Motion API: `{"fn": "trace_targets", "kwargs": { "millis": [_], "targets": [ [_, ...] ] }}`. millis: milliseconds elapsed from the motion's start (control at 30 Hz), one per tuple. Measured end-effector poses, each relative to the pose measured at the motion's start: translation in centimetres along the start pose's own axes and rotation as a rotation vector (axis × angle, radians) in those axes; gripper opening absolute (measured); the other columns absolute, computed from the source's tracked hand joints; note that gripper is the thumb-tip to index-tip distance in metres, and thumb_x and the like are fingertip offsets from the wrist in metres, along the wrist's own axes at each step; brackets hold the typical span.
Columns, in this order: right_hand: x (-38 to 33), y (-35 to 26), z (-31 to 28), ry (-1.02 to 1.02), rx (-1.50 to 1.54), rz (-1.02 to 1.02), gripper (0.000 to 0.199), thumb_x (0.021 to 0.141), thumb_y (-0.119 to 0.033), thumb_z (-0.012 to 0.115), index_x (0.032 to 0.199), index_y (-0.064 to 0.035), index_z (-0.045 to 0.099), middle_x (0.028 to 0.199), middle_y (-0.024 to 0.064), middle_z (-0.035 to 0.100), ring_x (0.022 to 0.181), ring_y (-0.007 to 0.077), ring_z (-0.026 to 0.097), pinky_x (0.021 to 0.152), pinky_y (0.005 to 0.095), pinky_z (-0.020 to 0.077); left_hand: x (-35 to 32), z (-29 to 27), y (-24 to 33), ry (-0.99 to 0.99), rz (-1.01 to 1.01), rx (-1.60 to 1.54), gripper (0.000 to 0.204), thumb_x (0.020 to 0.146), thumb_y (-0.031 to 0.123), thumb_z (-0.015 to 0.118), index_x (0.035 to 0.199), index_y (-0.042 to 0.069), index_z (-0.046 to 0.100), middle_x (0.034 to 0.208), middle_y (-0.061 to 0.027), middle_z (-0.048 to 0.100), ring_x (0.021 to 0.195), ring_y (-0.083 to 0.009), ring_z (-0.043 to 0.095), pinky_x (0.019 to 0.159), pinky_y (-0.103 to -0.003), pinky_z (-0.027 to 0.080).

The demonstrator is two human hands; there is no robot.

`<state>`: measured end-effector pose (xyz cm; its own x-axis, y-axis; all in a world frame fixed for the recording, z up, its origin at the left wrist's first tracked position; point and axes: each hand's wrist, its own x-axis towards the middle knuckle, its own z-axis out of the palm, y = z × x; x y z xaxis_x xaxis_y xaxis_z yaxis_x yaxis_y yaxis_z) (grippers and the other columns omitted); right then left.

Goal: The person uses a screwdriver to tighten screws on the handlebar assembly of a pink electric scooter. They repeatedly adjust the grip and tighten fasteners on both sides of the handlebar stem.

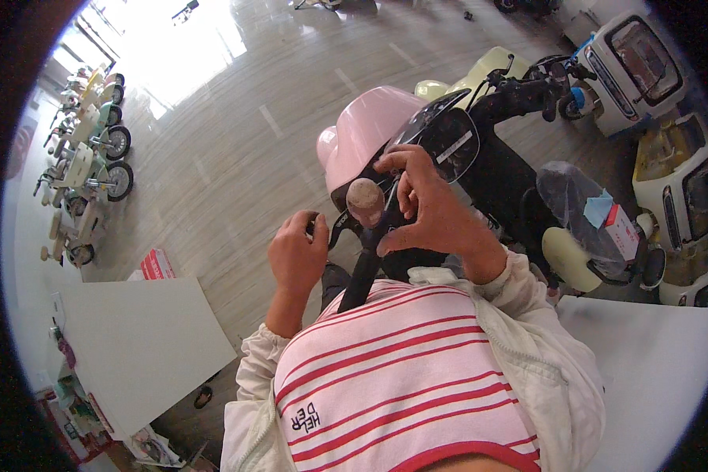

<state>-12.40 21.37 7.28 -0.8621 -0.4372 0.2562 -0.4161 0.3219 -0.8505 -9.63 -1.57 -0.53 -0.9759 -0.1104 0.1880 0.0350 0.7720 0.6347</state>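
Holds both hands up in front of the chest, with a black bar (360, 277) in between. Just past the hands, near the middle of the view, shows a pink scooter (374, 130) on a shiny, stripy floor (236, 157).

Has the left hand (297, 250) on the left side of the bar, with bent fingers and the thumb close to them. Shows a small dark thing (311, 227) by that thumb; cannot tell whether pinched there or only near. Close by, has a thin black lever (337, 230).

Holds the right hand (436, 216) on the other side, with thumb and pointing finger wide apart, like a letter C, and the other fingers curled in. Has that thumb very near the bar; cannot tell whether touching. Between the two hands, closer to the right one, shows a round tan thing (365, 197).

Wears a pink shirt (393, 377) with red stripes, and a pale jacket (527, 346) on top.

To the right, shows a clear plastic bag (562, 193) beside a red and white box (621, 232). To the left, has a row of little bikes (86, 165) by the wall, and a big white table (141, 338) lower down.
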Motion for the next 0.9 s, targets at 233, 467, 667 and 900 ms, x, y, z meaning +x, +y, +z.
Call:
{"fn": "trace_targets", "kwargs": {
  "millis": [233, 467, 667, 900],
  "targets": [
    [0.1, 1.6, 0.4, -0.095, -0.113, -0.107, 0.073, 0.069, -0.021, 0.087, 0.129, -0.0043, 0.050, 0.128, 0.0118, 0.046, 0.076, 0.0134, 0.053, 0.065, 0.0253, 0.0469, 0.1, 0.0, 0.0, 0.007, 0.037, 0.024, 0.021, 0.090, 0.027, 0.061, 0.091, 0.007, 0.069, 0.082, -0.0137, 0.068, 0.072, -0.0315, 0.066, 0.065, -0.041, 0.050],
    [0.1, 0.6, -0.1, -0.078, 0.105, -0.034, 0.061, 0.069, -0.023, 0.087, 0.117, -0.0038, 0.054, 0.119, 0.0106, 0.050, 0.075, 0.0137, 0.053, 0.063, 0.0259, 0.0467, 0.1, 0.2, -0.1, 0.010, 0.027, 0.020, 0.020, 0.090, 0.026, 0.062, 0.090, 0.007, 0.069, 0.083, -0.0136, 0.068, 0.072, -0.0313, 0.066, 0.066, -0.041, 0.050],
    [0.1, 1.1, 0.3, -0.053, -0.043, -0.007, 0.064, 0.069, -0.020, 0.087, 0.121, -0.0047, 0.053, 0.124, 0.0096, 0.047, 0.075, 0.0101, 0.050, 0.062, 0.0232, 0.0450, 0.2, 0.1, -0.1, -0.018, -0.002, 0.030, 0.022, 0.090, 0.028, 0.061, 0.092, 0.007, 0.069, 0.085, -0.0137, 0.069, 0.076, -0.0318, 0.066, 0.067, -0.041, 0.051],
    [0.5, 2.1, 0.5, -0.147, -0.063, -0.174, 0.067, 0.066, -0.022, 0.089, 0.118, -0.0045, 0.051, 0.121, 0.0084, 0.046, 0.074, 0.0094, 0.048, 0.061, 0.0229, 0.0436, 0.1, 0.4, -0.4, -0.008, 0.011, 0.016, 0.022, 0.090, 0.028, 0.061, 0.094, 0.007, 0.069, 0.086, -0.0138, 0.069, 0.077, -0.0319, 0.066, 0.068, -0.041, 0.051]
  ]
}}
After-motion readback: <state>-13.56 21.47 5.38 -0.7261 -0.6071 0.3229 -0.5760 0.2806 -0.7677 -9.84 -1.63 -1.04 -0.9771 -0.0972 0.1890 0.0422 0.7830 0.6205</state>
